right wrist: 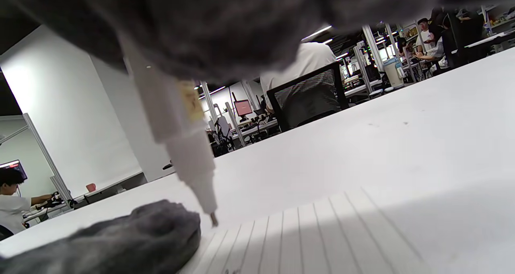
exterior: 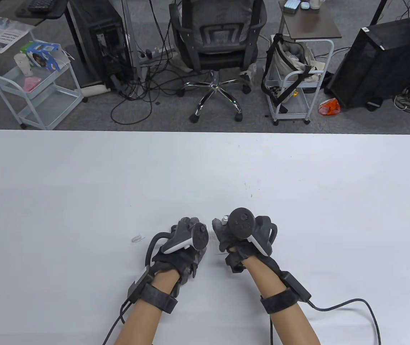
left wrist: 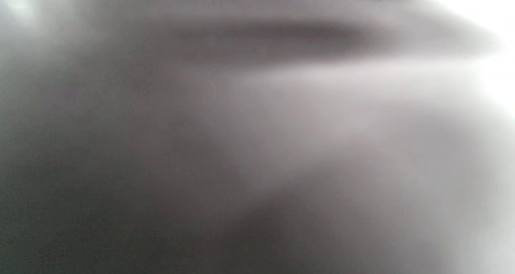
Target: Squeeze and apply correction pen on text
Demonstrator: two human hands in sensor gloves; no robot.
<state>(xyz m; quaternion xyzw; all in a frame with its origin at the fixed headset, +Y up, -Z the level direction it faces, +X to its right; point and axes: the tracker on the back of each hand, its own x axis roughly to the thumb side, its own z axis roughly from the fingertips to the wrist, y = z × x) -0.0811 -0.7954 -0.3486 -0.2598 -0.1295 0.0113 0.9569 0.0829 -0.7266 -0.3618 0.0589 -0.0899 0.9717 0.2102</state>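
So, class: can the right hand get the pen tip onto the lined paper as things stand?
Probably yes. The right hand holds the pen with its tip just above the lined paper; nothing sits between them.

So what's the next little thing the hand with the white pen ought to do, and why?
Probably lower the correction pen a touch: its tip hangs at the edge of the lined paper, contact unclear. The right hand grips it; the left hand rests beside the sheet.

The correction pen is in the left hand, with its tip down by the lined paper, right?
Not quite. The right hand holds the correction pen, as the right wrist view shows. Its tip does point down at the lined paper, and the left hand rests beside it.
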